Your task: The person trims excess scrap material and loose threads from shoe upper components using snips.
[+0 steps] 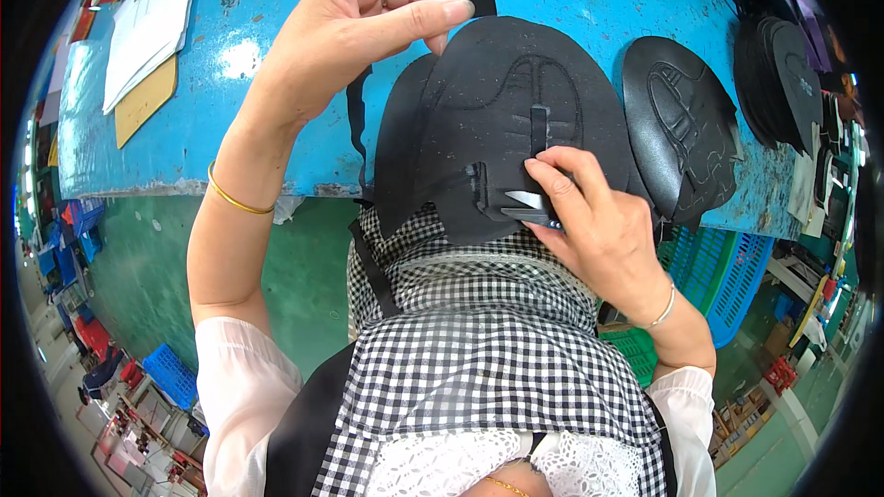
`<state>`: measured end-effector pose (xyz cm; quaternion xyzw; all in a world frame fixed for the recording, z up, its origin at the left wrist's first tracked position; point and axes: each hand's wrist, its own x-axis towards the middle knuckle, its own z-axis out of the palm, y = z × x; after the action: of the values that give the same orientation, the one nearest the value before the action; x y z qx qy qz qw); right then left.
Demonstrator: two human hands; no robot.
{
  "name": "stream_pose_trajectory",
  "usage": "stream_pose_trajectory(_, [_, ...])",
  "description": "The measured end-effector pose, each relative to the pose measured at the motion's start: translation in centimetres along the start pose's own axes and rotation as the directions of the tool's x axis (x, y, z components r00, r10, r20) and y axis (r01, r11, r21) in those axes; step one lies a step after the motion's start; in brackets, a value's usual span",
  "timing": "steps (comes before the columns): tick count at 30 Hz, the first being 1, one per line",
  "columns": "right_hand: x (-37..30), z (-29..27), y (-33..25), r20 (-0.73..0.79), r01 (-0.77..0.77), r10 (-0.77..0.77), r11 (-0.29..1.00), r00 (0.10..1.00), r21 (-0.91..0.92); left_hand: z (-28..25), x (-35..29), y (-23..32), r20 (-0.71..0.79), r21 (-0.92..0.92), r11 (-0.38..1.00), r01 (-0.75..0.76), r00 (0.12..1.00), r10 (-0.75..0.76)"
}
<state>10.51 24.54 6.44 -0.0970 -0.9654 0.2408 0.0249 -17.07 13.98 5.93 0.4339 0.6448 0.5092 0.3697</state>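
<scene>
Checked apron point(497, 350) nearest the camera, lace collar point(442, 465) at its near edge. Left hand point(373, 23) is raised past the panels' far edge, wrist bent, thumb and fingertips closed in a narrow pinch on a small black strip point(484, 5). Right hand point(599, 221) is low over the near right part of the top black panel point(474, 83), fingers curled around a small bladed tool point(525, 199), silver tip pointing left; exact type can't tell. Index fingertip is just beside the near end of a second strip point(540, 129) lying on the panel; contact unclear.

Panels lie overlapped, near ends over the lap, far part on the blue table point(212, 120). Judgement: panel is light, bendy, matte so decent grip; hold it flat by the broad rim, off the moulded ridges. Strip looks thin and limp, so pinch near its end. Blade is the hazard.

Right: glossy black panel point(649, 115), then panel stack point(773, 83). Far left: papers point(152, 28).
</scene>
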Motion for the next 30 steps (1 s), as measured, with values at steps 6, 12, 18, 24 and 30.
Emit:
stream_pose_trajectory(6, [0.0,-0.7,3.8,-0.028,0.050,-0.042,0.931,0.999,0.360,-0.9,-0.3,0.1,-0.045,-0.064,0.998,0.015,0.999,-0.018])
stream_pose_trajectory(12, [-3.3,-3.4,5.1,0.024,-0.084,0.547,0.085,0.837,0.993,-1.0,-0.2,1.4,0.009,-0.073,0.997,0.022,1.000,-0.022])
stream_pose_trajectory(18, [-4.6,-3.3,5.5,0.049,-0.104,0.596,0.058,0.801,0.993,-0.4,0.9,1.8,0.050,-0.087,0.996,0.015,0.999,-0.011])
stream_pose_trajectory(24, [-4.3,-3.8,6.2,0.039,-0.047,0.623,-0.003,0.781,0.999,0.2,1.3,2.2,0.061,-0.099,0.994,0.035,0.998,-0.029])
stream_pose_trajectory(30, [-6.7,-4.7,9.3,-0.072,-0.080,0.806,0.147,0.588,0.986,-0.7,0.7,1.4,0.096,-0.092,0.995,0.032,0.995,-0.023])
